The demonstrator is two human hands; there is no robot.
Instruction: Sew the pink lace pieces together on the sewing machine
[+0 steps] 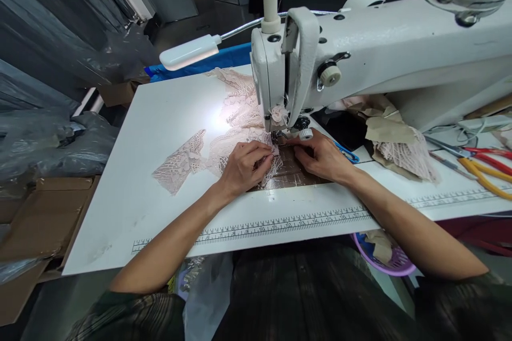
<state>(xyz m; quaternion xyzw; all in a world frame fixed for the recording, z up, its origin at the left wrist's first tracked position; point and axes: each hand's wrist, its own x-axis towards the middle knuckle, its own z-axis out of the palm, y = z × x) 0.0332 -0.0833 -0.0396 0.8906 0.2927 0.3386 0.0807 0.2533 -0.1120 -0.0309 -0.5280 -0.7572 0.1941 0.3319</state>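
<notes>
A white sewing machine (360, 48) stands on a white table (132, 208). Pale pink lace (180, 160) runs from the table's left middle up under the machine's needle area (280, 136). My left hand (244, 165) rests on the lace just left of the needle, fingers curled and pinching the lace edge. My right hand (320, 157) lies on the metal plate right of the needle, fingers pressed together at the lace by the presser foot. What its fingertips hold is hard to see.
A small lamp (188, 52) on a flexible neck lights the lace. A printed ruler (280, 222) runs along the table's front edge. Scissors and red and yellow tools (484, 162) lie at right beside bundled lace and paper (400, 144). A purple basket (392, 261) hangs below. Cardboard boxes (44, 213) sit left.
</notes>
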